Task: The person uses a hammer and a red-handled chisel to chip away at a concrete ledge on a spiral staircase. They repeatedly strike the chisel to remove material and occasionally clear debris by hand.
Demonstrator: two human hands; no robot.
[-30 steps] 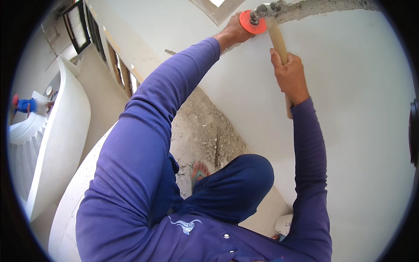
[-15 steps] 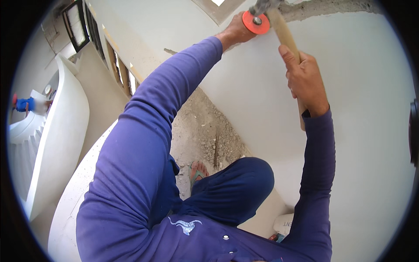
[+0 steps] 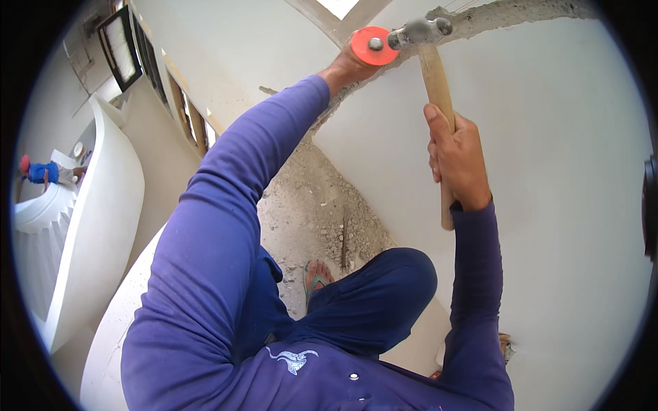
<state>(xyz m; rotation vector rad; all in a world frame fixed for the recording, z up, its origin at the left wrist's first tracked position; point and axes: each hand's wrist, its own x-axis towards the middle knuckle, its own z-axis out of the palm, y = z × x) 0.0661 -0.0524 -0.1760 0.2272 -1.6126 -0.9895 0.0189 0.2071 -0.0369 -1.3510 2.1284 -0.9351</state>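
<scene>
My left hand (image 3: 348, 67) is closed around a chisel (image 3: 375, 44) with a round orange hand guard, which hides most of the fingers and the tool's blade. The chisel's metal striking end pokes out through the middle of the guard. In my right hand (image 3: 460, 159) is a hammer (image 3: 436, 81), gripped by its wooden handle. The steel head lies right beside the orange guard; whether it touches the striking end I cannot tell. Behind both tools, a rough grey groove (image 3: 507, 14) is cut along the white wall (image 3: 548, 151).
Rubble and dust (image 3: 322, 198) cover the floor by my sandalled foot (image 3: 318, 275). At the left, a curved white parapet (image 3: 103, 205) borders a stairway, where another person in blue (image 3: 44, 171) is seen. An opening (image 3: 339, 7) lies above my left hand.
The hammer and my right hand have moved left and down, bringing the hammer head beside the guard. My left hand with the chisel has shifted left and slightly down.
</scene>
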